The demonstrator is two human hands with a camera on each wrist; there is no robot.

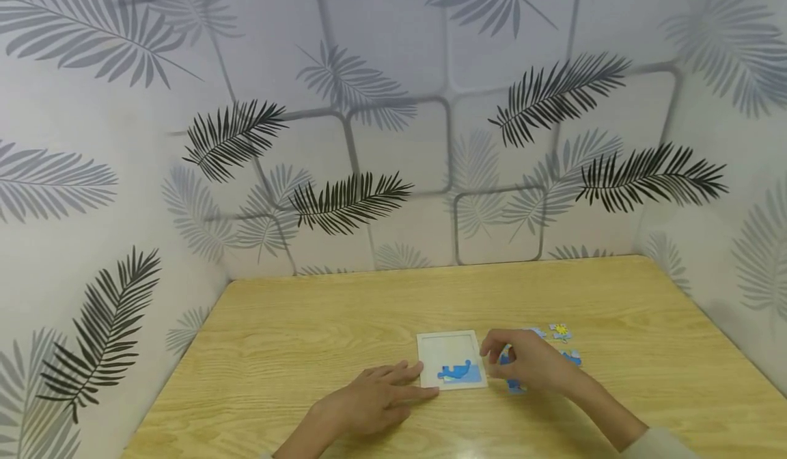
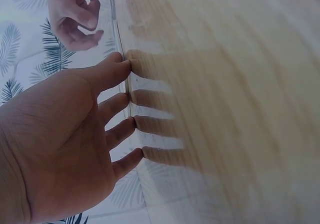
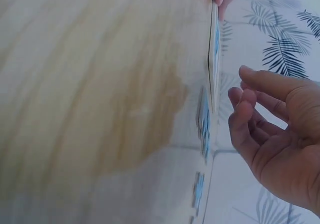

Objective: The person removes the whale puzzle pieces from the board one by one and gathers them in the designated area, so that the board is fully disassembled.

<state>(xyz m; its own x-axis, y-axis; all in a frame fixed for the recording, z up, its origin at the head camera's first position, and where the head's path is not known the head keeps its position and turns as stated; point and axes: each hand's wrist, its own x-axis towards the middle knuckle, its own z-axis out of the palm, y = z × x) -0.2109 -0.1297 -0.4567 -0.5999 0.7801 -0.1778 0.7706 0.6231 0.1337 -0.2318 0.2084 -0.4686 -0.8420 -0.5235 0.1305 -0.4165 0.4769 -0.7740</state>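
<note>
A square white puzzle tray (image 1: 449, 345) lies on the table, with joined blue puzzle pieces (image 1: 462, 373) in its lower right part. My left hand (image 1: 371, 401) rests at the tray's lower left corner, fingers spread; in the left wrist view its fingertips touch down along the table. My right hand (image 1: 531, 360) hovers just right of the tray, over loose blue pieces (image 1: 515, 385) that it partly hides. Its fingers (image 3: 243, 115) are loosely bent, the thumb stands apart from them, and nothing shows between them in the right wrist view.
Beyond the right hand lie a piece with a yellow flower (image 1: 560, 330), a pale blue piece (image 1: 538, 332) and a blue and white piece (image 1: 573, 357). The wooden table (image 1: 320, 322) meets leaf-patterned walls (image 1: 393, 138) at the back and sides.
</note>
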